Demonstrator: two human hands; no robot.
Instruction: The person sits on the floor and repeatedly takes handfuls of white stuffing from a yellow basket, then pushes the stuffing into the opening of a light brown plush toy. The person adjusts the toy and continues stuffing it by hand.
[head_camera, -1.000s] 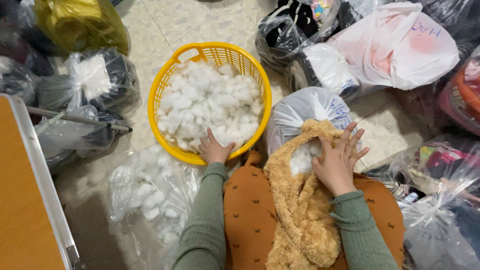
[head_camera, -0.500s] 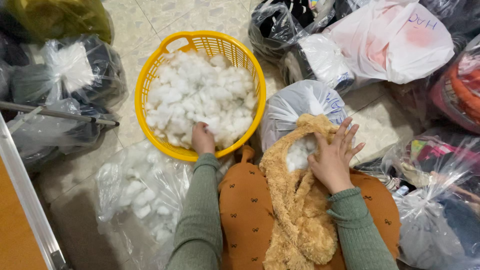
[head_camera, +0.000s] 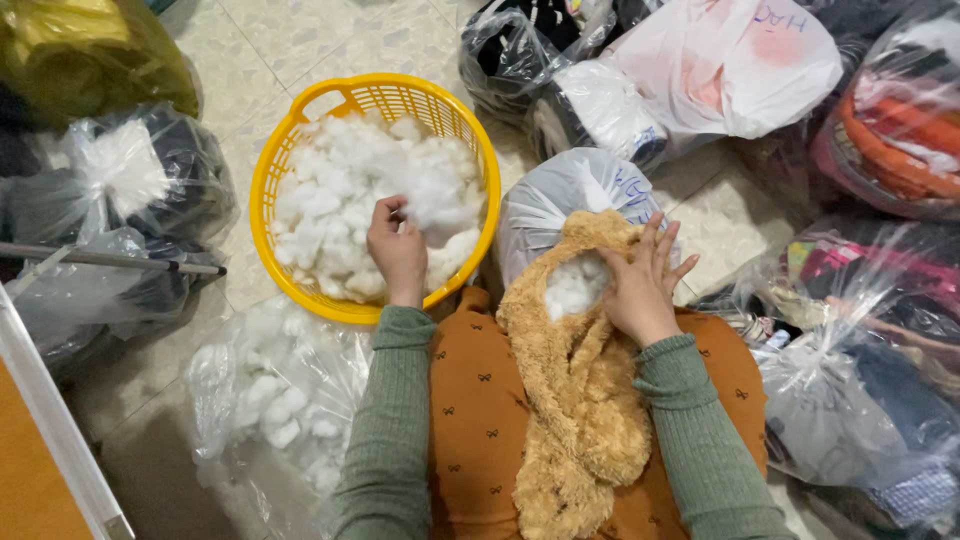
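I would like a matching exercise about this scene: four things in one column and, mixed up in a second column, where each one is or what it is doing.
Things:
1. left hand
2. right hand
3. yellow basket
4. clear bag of stuffing

Places or states:
A. lies on the floor beside the person's left arm
B. grips a tuft of white stuffing over the basket
C. rests open on the tan plush fabric, next to its filled opening
D. stands on the tiled floor, holding loose white stuffing

Pairs: 1-B, 2-C, 3-D, 4-A
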